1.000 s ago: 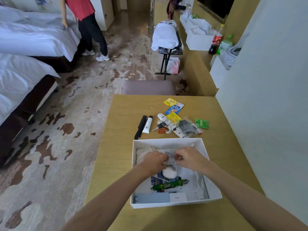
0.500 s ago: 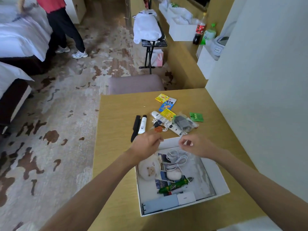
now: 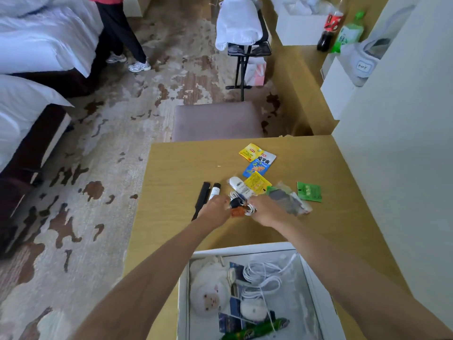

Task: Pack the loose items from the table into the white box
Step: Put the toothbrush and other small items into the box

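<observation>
The white box (image 3: 247, 250) sits at the table's near edge, holding a white cable, a round white pouch, a green packet and cards. Beyond it, loose items lie on the wooden table (image 3: 179, 168): a black comb (image 3: 201, 200), a small white tube (image 3: 214, 191), a key bunch with an orange tag and a coiled white cable (image 3: 239, 207), yellow (image 3: 250, 152), blue (image 3: 259, 165) and green (image 3: 309, 191) sachets, and a clear bag (image 3: 289, 201). My left hand (image 3: 215, 211) and my right hand (image 3: 268, 212) both reach to the key bunch, fingers at it; whether either grips it is unclear.
A padded stool (image 3: 215, 120) stands against the table's far edge. A white wall (image 3: 397, 168) borders the table on the right. Two beds are at the left, where a person (image 3: 120, 33) stands. A luggage rack with a white bundle (image 3: 239, 23) is beyond the stool.
Both hands left the box, where they had laid the white cable, and moved forward to the key bunch among the loose items. The camera tilted, so the box now sits lower in view.
</observation>
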Tool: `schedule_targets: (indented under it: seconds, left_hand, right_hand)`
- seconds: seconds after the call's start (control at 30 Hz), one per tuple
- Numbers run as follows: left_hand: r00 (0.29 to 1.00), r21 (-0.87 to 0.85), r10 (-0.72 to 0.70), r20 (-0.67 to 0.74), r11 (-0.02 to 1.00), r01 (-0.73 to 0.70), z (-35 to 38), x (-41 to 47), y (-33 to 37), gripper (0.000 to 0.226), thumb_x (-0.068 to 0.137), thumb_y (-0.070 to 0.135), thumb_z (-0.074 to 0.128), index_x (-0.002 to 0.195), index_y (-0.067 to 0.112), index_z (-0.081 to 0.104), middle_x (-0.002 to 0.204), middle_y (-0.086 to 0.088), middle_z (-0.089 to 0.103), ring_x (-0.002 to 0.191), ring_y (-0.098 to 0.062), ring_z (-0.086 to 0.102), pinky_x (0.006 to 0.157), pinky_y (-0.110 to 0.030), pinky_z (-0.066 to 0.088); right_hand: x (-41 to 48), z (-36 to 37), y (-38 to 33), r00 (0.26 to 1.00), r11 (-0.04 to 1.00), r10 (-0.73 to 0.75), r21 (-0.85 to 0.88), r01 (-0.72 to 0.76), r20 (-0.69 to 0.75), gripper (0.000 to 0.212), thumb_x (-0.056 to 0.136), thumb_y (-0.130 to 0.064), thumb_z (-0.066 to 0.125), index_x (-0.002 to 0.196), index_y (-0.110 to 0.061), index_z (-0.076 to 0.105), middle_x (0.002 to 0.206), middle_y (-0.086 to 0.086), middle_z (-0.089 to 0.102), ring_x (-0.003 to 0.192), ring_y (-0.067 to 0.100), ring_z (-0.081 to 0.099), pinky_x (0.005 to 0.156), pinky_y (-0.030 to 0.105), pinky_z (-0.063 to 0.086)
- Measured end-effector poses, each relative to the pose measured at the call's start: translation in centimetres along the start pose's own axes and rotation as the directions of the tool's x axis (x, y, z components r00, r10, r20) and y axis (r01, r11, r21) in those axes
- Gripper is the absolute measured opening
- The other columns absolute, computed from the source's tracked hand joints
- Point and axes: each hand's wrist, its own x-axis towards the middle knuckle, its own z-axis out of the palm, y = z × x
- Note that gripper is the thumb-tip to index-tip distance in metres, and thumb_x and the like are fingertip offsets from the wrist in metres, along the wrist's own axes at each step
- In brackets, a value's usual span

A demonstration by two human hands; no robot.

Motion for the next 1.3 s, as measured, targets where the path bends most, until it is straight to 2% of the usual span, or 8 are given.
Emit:
schedule_targets:
  seconds: [0.3, 0.53, 0.63, 0.8, 0.97, 1.07, 1.23, 1.3]
  left_hand:
    - [0.987, 0.187, -0.161, 0.014, 0.970, 0.155, 3.1, 3.6, 1.8, 0.085, 0.073, 0.038, 0.073, 0.134, 0.007, 0.023, 0.113, -0.013, 0.064, 0.105, -0.032, 0.062, 0.082, -0.039, 0.048]
    - [0.986, 0.138, -0.028, 0.165, 0.990, 0.005, 0.3, 2.0, 0.1, 0.031, 0.083, 0.039, 0.065, 0.103, 0.016, 0.061, 0.096, -0.004, 0.065, 0.087, -0.019, 0.060, 0.071, -0.030, 0.046]
    - [0.988, -0.235, 0.022, 0.151, 0.972, 0.014, -2.2, -0.4, -0.6, 0.023, 0.088, 0.032, 0.064, 0.105, 0.016, 0.065, 0.078, 0.002, 0.060, 0.061, -0.008, 0.050, 0.050, -0.017, 0.037]
    - [0.996, -0.623, 0.082, -0.040, 0.777, -0.089, -5.7, -5.0, -1.2, 0.009, 0.093, 0.024, 0.057, 0.094, 0.019, 0.065, 0.082, -0.002, 0.062, 0.073, -0.014, 0.052, 0.061, -0.024, 0.039]
    - [0.921, -0.366, 0.205, -0.332, 0.872, -0.326, -7.4, -9.6, -0.9, 0.015, 0.094, 0.028, 0.055, 0.099, 0.019, 0.065, 0.109, 0.003, 0.042, 0.105, -0.014, 0.036, 0.092, -0.021, 0.031]
    - [0.948, -0.523, 0.206, -0.243, 0.795, -0.307, -7.3, -12.6, -0.3, 0.012, 0.095, 0.036, 0.049, 0.098, 0.036, 0.061, 0.107, 0.014, 0.049, 0.104, -0.009, 0.040, 0.091, -0.023, 0.029]
    - [0.976, -0.819, 0.210, -0.065, 0.548, -0.173, -4.9, -16.8, 0.8, 0.016, 0.099, 0.021, 0.044, 0.097, 0.013, 0.057, 0.097, -0.008, 0.068, 0.085, -0.026, 0.067, 0.083, -0.039, 0.050]
    - [0.963, -0.807, 0.271, -0.004, 0.568, -0.163, -3.6, -17.8, 0.2, 0.012, 0.099, 0.017, 0.043, 0.098, 0.011, 0.052, 0.093, -0.011, 0.065, 0.075, -0.020, 0.067, 0.077, -0.044, 0.053]
  right_hand:
    - [4.8, 1.8, 1.2, 0.998, 0.985, -0.044, -0.170, 0.037, -0.041, 0.030, 0.089, -0.027, 0.058, 0.112, -0.009, 0.058, 0.113, 0.013, 0.057, 0.103, 0.034, 0.061, 0.067, 0.036, 0.041]
    - [4.5, 1.1, 1.6, 0.998, 0.993, -0.067, -0.103, 0.065, -0.019, 0.023, 0.086, -0.035, 0.058, 0.076, -0.013, 0.060, 0.081, 0.004, 0.052, 0.075, 0.027, 0.057, 0.057, 0.030, 0.038]
    - [3.8, 0.2, 1.6, 0.999, 0.998, -0.046, 0.045, 0.047, -0.017, 0.033, 0.089, -0.029, 0.054, 0.061, -0.020, 0.040, 0.071, 0.001, 0.047, 0.069, 0.024, 0.049, 0.055, 0.030, 0.034]
    - [0.4, -1.9, 0.8, 0.991, 0.905, 0.050, 0.425, 0.006, -0.120, 0.028, 0.094, -0.025, 0.055, 0.069, -0.013, 0.052, 0.064, -0.001, 0.049, 0.061, 0.016, 0.046, 0.052, 0.027, 0.032]
    - [-5.7, -4.0, -1.3, 0.972, 0.697, 0.172, 0.717, -0.005, -0.160, 0.019, 0.093, -0.022, 0.060, 0.087, -0.005, 0.067, 0.058, -0.003, 0.048, 0.054, 0.011, 0.041, 0.056, 0.028, 0.034]
    - [-10.4, -4.1, -2.3, 0.972, 0.569, 0.155, 0.820, 0.060, -0.179, 0.012, 0.092, -0.013, 0.060, 0.088, -0.007, 0.068, 0.057, -0.005, 0.051, 0.053, 0.009, 0.038, 0.051, 0.021, 0.032]
    - [-17.6, -1.9, -1.4, 0.995, 0.549, 0.047, 0.835, 0.050, -0.091, 0.016, 0.093, -0.005, 0.054, 0.104, -0.005, 0.065, 0.086, 0.006, 0.075, 0.055, 0.005, 0.047, 0.051, 0.016, 0.036]
    - [-19.4, -1.0, -0.5, 0.999, 0.575, 0.014, 0.818, 0.016, -0.029, 0.020, 0.091, -0.002, 0.050, 0.106, -0.008, 0.061, 0.089, 0.007, 0.075, 0.057, 0.006, 0.051, 0.050, 0.017, 0.038]
